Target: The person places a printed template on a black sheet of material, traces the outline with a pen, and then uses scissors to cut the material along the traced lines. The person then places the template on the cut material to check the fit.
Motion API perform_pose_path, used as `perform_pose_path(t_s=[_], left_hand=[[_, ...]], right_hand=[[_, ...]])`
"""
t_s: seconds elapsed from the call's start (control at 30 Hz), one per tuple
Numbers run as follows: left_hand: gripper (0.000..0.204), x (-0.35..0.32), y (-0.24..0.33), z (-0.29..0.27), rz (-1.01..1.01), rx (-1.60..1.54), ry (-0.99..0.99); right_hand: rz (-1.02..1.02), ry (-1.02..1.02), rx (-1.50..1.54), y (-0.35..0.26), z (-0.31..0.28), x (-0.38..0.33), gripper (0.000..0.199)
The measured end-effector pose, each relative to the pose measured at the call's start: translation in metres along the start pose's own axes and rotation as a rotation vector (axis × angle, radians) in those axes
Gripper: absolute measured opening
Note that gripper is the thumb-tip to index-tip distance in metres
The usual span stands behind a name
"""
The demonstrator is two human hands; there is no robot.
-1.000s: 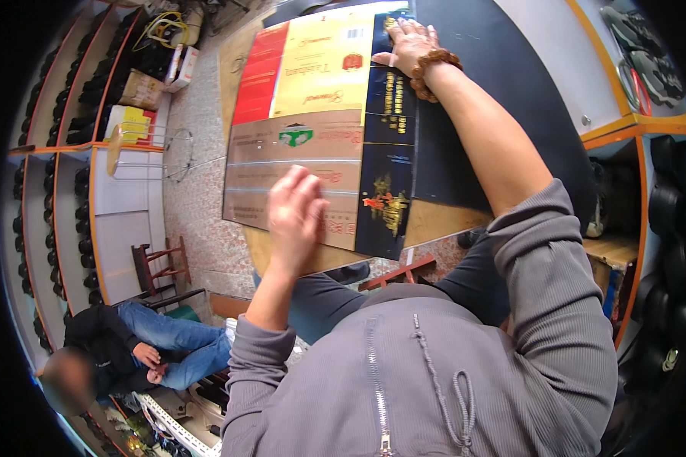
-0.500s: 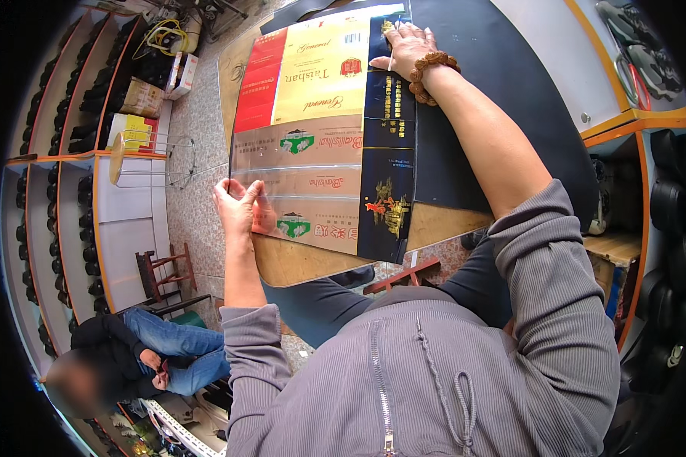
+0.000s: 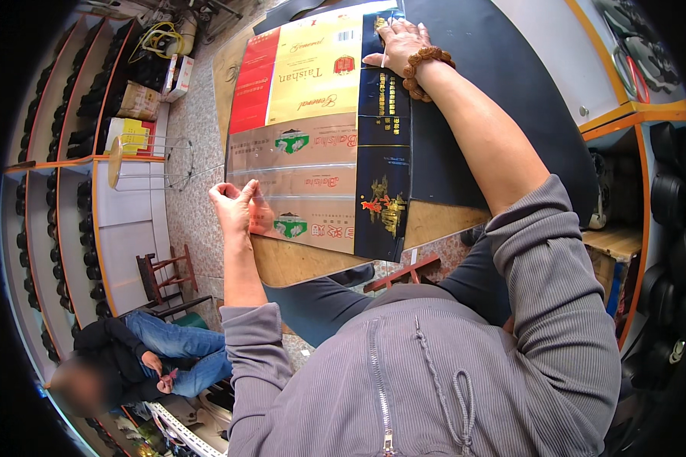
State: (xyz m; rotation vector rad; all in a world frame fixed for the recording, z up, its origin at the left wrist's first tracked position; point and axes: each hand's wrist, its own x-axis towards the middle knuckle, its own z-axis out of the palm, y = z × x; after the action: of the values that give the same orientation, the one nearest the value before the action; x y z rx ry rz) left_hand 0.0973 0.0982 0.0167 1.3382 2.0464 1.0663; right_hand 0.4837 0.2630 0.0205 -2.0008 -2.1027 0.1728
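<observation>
A large sheet of joined printed packaging panels (image 3: 312, 84), in red, yellow, copper and dark blue with a glossy surface, lies on the table. My right hand (image 3: 399, 49) rests flat on its far dark-blue border, fingers spread; a bead bracelet circles the wrist. A thin pale strand (image 3: 383, 53) shows by its thumb and fingers. At the sheet's near left edge, my left hand (image 3: 232, 204) is closed in a pinch, thumb against fingers. What it pinches, if anything, is too small to make out.
Under the sheet lie a black mat (image 3: 465, 129) and a wooden board (image 3: 442, 223). Shelves of dark shoes (image 3: 652, 274) stand right, with more shelving (image 3: 57, 221) left. A wire-legged stool (image 3: 116, 161) and a seated person (image 3: 122, 350) are at the left.
The sheet has shifted slightly left. Both hands have moved a little left with it, the right one staying flat and the left one still pinched.
</observation>
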Motion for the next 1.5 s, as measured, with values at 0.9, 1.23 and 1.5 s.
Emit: perform_pose_path(t_s=[0.9,1.23,1.5], left_hand=[[0.059,-0.172,0.098,0.056,1.071,0.438,-0.550],[0.067,-0.163,0.108,0.068,1.168,0.670,-0.796],[0.068,-0.162,0.108,0.068,1.153,0.641,-0.797]], right_hand=[[-0.003,0.008,-0.042,-0.001,0.003,-0.001,0.077],[-0.027,-0.034,0.069,0.002,-0.006,-0.002,0.077],[-0.012,-0.092,0.090,0.000,-0.015,-0.005,0.079]])
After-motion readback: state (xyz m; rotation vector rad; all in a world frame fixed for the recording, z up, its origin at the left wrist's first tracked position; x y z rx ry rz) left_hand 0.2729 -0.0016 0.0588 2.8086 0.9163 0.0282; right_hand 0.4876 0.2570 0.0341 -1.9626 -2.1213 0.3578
